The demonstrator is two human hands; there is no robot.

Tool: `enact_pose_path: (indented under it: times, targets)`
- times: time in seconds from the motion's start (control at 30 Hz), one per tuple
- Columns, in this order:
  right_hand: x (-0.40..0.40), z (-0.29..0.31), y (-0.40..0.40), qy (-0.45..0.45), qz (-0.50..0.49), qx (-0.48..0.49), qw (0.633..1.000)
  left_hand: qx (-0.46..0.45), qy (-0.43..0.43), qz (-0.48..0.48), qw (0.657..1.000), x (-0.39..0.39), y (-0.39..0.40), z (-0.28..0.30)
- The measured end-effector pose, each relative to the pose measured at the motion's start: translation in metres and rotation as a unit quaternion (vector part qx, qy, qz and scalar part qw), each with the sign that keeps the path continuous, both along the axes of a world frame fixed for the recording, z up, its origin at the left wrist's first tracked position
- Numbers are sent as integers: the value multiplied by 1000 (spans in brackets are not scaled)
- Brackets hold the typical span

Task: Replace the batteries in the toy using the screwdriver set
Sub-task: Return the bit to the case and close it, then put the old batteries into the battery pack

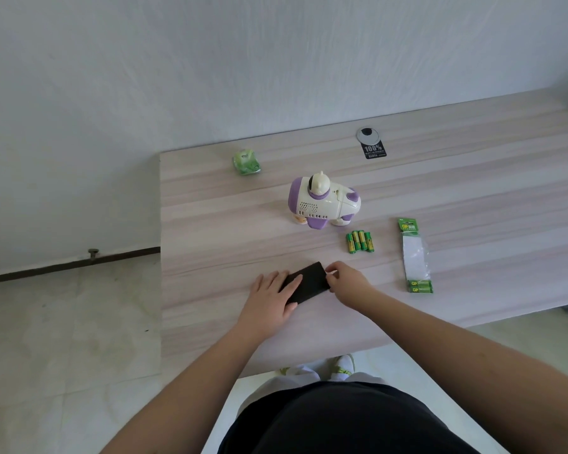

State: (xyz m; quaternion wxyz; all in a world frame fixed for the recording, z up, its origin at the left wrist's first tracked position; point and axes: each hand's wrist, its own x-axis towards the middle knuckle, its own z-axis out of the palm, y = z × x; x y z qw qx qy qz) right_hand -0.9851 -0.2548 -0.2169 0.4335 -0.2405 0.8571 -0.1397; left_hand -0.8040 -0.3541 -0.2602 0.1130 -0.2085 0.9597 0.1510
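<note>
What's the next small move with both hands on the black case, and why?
Probably open the black case: the left hand lies flat on its near end, pinning it to the table, while the right hand pinches its far right edge. It looks closed, no screwdriver is out, and the toy stands untouched.

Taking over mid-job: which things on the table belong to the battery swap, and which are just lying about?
Job: toy; black screwdriver case, under left hand and right hand; four loose batteries; battery pack.
Lying about: green packet; black tag.
</note>
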Motion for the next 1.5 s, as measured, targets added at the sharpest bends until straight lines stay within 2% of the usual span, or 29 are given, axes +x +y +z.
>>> enact_pose_path:
  times: [0.1, 0.3, 0.5, 0.73, 0.9, 1.07, 1.17, 1.27, 1.37, 1.5]
  targets:
    - [4, 1, -5, -9, -43, -35, 998, -34, 23, 12, 999, 3, 2, 0]
    - [11, 1, -7, -59, -83, -67, 993, -18, 144, 64, 987, 3, 9, -3]
    - [21, 7, -11, -172, -114, -111, 972, -14, 81, 40, 996, -2, 15, -10]
    - [16, 4, -7, -192, -130, -116, 966, -29, 47, 99, 994, -10, 31, -5]
    - [-8, 7, 5, -190, -166, -115, 961, -48, 75, 134, 987, -25, 36, 1]
    - [-60, 19, 22, -184, -178, -161, 953, -46, 119, 150, 980, -65, 54, 18]
    - [-100, 23, 44, -146, -182, -182, 955, 10, 124, 104, 987, -103, 76, 33]
    - [-141, 24, 72, -109, -244, -206, 941, 102, 101, 103, 984, -144, 98, 43]
    - [-172, 22, 99, -63, -312, -207, 925, 191, 79, 150, 967, -183, 117, 47]
    - [-194, 13, 122, -20, -333, -174, 926, 277, 53, 240, 929, -225, 134, 48]
